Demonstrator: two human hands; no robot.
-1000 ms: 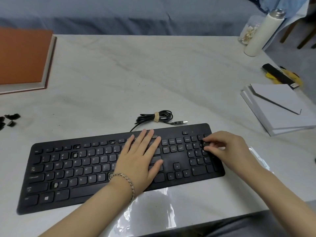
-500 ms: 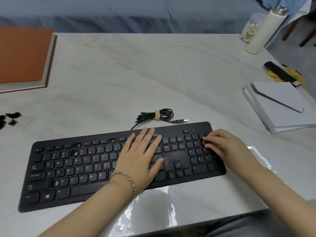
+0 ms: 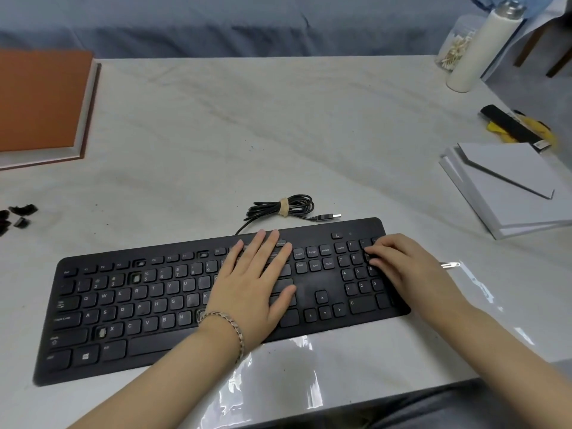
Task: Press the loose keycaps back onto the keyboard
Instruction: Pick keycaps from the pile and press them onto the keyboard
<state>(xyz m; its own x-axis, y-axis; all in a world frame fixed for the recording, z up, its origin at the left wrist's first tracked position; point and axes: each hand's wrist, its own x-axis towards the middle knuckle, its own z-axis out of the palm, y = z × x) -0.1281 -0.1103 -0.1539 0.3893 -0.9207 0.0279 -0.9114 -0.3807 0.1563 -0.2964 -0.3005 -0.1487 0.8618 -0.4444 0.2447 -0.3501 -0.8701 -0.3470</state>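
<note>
Black plastic, the keyboard (image 3: 309, 231) lies on the pale surface (image 3: 247, 134) under both grips. The left grip (image 3: 250, 286) is spread flat with straight fingers and holds nothing. It presses on the keys just to the left of the right grip, most likely to pin the board so it neither slides nor tips under a push. The right grip (image 3: 402, 261) has its fingers curled, with the tips bearing down on the top corner of the number pad. A keycap is probably being seated beneath them, but the fingers hide the spot, so I cannot tell whether one is held there. Bare sockets (image 3: 136, 277) show well to the left of the left grip, so the job looks only partly done. The loose keycaps (image 3: 20, 215) sit in a small heap far beyond the left grip, off the board.
</note>
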